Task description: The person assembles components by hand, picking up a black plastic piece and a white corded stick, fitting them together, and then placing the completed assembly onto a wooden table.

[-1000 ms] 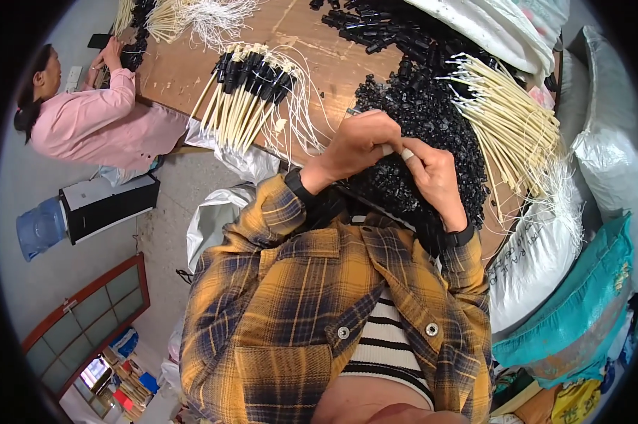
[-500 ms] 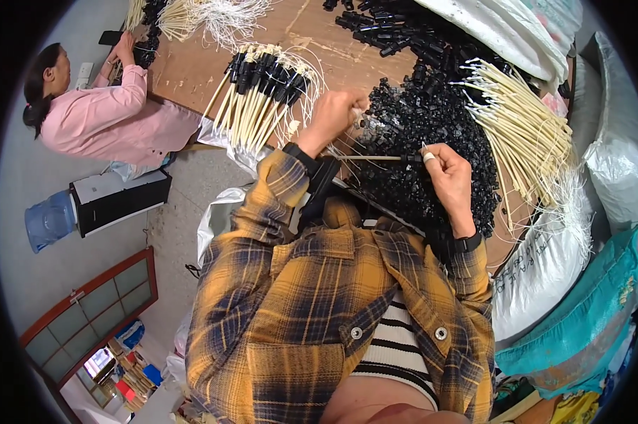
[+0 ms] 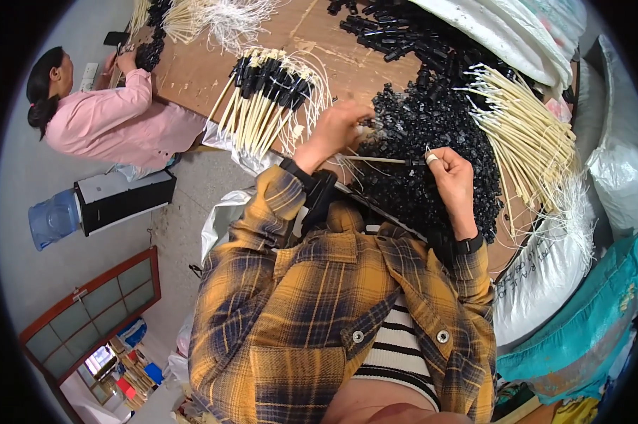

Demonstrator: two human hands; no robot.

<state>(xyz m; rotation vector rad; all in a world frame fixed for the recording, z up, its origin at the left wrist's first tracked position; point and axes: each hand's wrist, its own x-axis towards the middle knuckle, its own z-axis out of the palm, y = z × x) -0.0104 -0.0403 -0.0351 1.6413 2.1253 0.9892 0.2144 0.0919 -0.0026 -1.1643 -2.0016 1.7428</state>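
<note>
A person in a yellow plaid shirt pinches a thin cream stick (image 3: 379, 160) level between the left hand (image 3: 336, 127) and right hand (image 3: 449, 173), above a pile of small black caps (image 3: 432, 141) (it looks light, stiff and snappable, best gripped near the ends).

Thin cream-coloured cable (image 3: 379, 160) with a small black plastic end piece (image 3: 419, 162), lying nearly level, stretched between both hands above a heap of small black plastic parts (image 3: 432, 155) on the brown table.
</note>
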